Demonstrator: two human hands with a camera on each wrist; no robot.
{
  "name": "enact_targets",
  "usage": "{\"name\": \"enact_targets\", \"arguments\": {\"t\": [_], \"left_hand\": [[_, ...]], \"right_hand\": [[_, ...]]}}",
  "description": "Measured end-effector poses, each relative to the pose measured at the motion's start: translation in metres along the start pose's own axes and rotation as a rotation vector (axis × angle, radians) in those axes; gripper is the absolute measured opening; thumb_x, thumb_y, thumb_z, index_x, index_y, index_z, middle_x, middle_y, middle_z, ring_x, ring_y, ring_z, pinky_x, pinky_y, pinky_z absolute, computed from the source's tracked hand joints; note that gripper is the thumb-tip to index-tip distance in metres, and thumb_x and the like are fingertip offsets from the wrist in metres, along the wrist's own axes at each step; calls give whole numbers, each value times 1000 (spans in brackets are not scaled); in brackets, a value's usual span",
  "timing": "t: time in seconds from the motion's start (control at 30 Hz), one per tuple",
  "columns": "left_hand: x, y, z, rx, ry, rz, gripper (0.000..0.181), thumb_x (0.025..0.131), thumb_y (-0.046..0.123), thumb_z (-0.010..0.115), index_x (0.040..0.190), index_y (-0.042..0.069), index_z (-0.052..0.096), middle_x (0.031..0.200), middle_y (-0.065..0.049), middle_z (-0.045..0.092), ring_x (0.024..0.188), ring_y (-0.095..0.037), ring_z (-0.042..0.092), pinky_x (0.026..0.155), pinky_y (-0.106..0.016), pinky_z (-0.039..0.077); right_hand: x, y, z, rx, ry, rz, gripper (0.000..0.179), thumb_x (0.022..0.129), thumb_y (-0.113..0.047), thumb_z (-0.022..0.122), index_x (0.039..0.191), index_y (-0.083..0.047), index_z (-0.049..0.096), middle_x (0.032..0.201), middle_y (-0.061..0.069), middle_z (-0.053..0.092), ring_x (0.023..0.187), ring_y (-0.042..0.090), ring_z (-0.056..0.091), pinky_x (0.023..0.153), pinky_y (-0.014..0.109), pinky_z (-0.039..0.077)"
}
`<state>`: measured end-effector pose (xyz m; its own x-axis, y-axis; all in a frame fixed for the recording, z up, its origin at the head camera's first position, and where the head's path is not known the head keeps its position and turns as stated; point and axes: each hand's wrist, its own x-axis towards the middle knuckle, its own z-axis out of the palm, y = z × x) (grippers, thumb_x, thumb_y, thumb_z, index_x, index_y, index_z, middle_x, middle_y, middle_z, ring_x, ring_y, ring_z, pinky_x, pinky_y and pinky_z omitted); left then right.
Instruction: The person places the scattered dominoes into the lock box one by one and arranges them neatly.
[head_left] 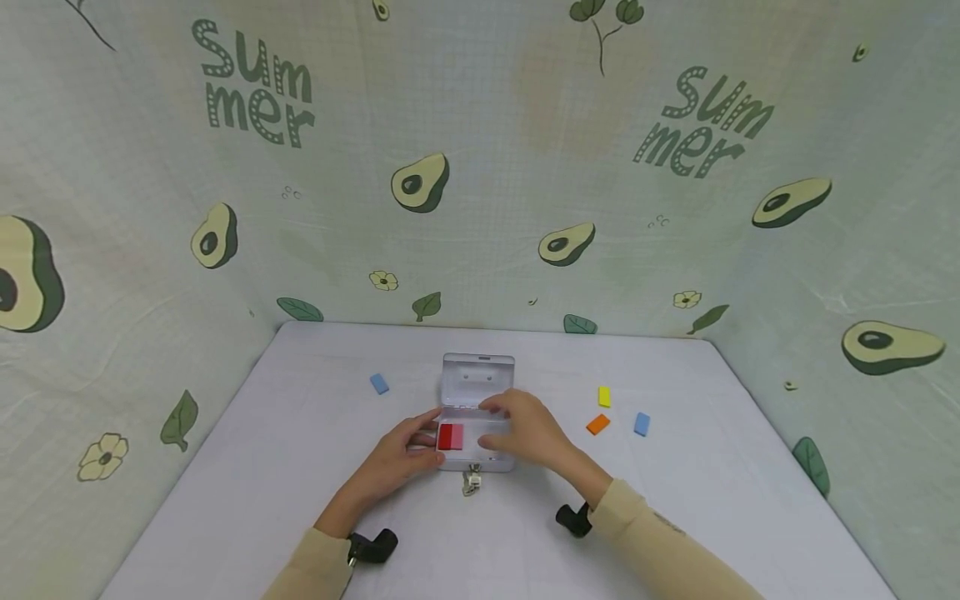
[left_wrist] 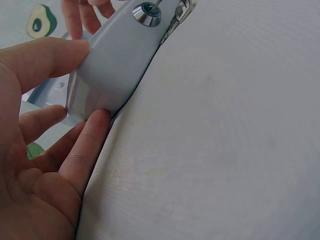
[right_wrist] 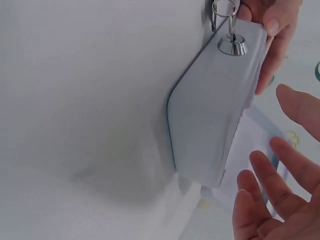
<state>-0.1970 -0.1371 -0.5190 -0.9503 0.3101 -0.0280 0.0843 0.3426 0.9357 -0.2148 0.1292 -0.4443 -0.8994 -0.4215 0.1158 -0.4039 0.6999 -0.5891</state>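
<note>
A small white metal cash box (head_left: 478, 465) stands on the table with its lid (head_left: 477, 382) raised. Inside, at the left end, a red piece (head_left: 446, 437) and a pink piece (head_left: 457, 437) lie side by side. My left hand (head_left: 400, 460) holds the box's left side; in the left wrist view its thumb rests at the top rim and its fingertips (left_wrist: 100, 117) touch the lower side. Over the right part of the box hovers my right hand (head_left: 525, 427), thumb and fingers apart with nothing between them. A key (left_wrist: 179, 14) sits in the front lock (right_wrist: 233, 45), another hanging from its ring.
To the right of the box lie a yellow piece (head_left: 604, 397), an orange piece (head_left: 597, 424) and a blue piece (head_left: 642, 424). Another blue piece (head_left: 379, 383) is at the back left. A printed cloth (head_left: 480, 108) surrounds the white table (head_left: 300, 392) at the back and sides.
</note>
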Motion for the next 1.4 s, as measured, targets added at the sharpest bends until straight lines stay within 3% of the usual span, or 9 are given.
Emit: {"name": "enact_targets", "arguments": {"t": [0.3, 0.57, 0.9, 1.13, 1.4], "left_hand": [[0, -2, 0, 17, 9, 1, 75, 95, 33, 81, 162, 26, 47, 150, -6, 56, 129, -23, 60, 107, -44, 56], [1, -3, -1, 19, 4, 5, 75, 95, 33, 81, 162, 25, 46, 150, -6, 56, 129, -24, 60, 107, -43, 56], [1, -3, 0, 26, 5, 11, 75, 96, 33, 80, 162, 26, 46, 150, -6, 56, 129, -24, 60, 106, -44, 56], [0, -1, 0, 36, 8, 19, 74, 96, 32, 80, 162, 25, 46, 150, -7, 56, 129, -25, 60, 105, -45, 57], [1, -3, 0, 39, 7, 17, 76, 96, 33, 81, 162, 25, 46, 150, -7, 56, 129, -24, 60, 105, -42, 57]], "right_hand": [[-13, 15, -17, -10, 59, 55, 50, 86, -23, 90, 132, -14, 73, 127, 6, 69, 108, 28, 64, 82, 34, 56], [-28, 33, -34, -29, 86, 93, 56, 86, -23, 90, 137, -12, 71, 129, 11, 69, 111, 33, 64, 81, 35, 55], [-43, 62, -48, -89, 137, 144, 60, 87, -27, 90, 140, -13, 67, 133, 12, 68, 111, 28, 63, 85, 39, 57], [-56, 88, -60, -89, 156, 142, 63, 87, -25, 89, 142, -6, 64, 132, 18, 66, 111, 37, 65, 86, 43, 58], [-67, 108, -71, -147, 169, 190, 66, 86, -29, 90, 141, -3, 64, 131, 20, 66, 109, 35, 63, 85, 45, 56]]}}
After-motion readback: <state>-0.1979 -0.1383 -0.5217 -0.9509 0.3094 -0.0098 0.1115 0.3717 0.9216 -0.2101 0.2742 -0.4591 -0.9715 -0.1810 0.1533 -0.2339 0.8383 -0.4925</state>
